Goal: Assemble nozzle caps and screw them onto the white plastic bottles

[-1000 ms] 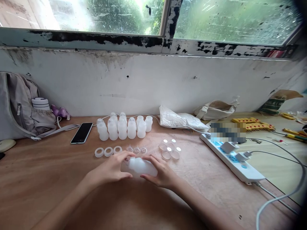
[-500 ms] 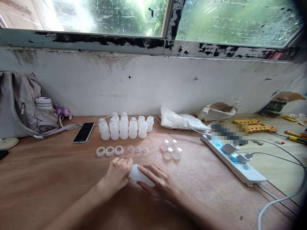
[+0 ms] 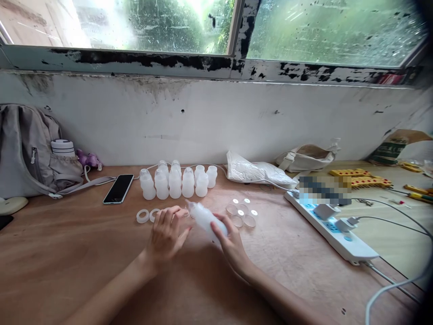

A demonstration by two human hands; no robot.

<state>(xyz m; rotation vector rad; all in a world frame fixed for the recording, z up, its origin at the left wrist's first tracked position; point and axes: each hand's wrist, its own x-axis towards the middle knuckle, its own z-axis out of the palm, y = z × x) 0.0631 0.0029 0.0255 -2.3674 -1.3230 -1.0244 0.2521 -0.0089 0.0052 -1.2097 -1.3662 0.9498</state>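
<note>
My right hand (image 3: pixel 232 246) is wrapped round a frosted white baby bottle (image 3: pixel 205 220), which is tilted with its top toward the upper left. A clear nipple (image 3: pixel 190 205) shows at the bottle's top. My left hand (image 3: pixel 167 234) is just left of the bottle, apart from it, fingers spread with nothing in them. Behind that hand lie white collar rings (image 3: pixel 142 216), one partly covered. The clear nipples on the table are mostly hidden by the hand and bottle. Several clear round discs (image 3: pixel 249 220) lie to the right of the bottle.
Several frosted bottles (image 3: pixel 175 185) stand in rows at the back, some with capped tops. A phone (image 3: pixel 118 188) and a grey backpack (image 3: pixel 25 149) are at left. White plastic packaging (image 3: pixel 259 171) lies by the wall. A power strip (image 3: pixel 333 230) with cables runs along the right.
The bottle was low between both hands. My left hand has come off its top and opened, while my right hand has raised the bottle, showing its nipple.
</note>
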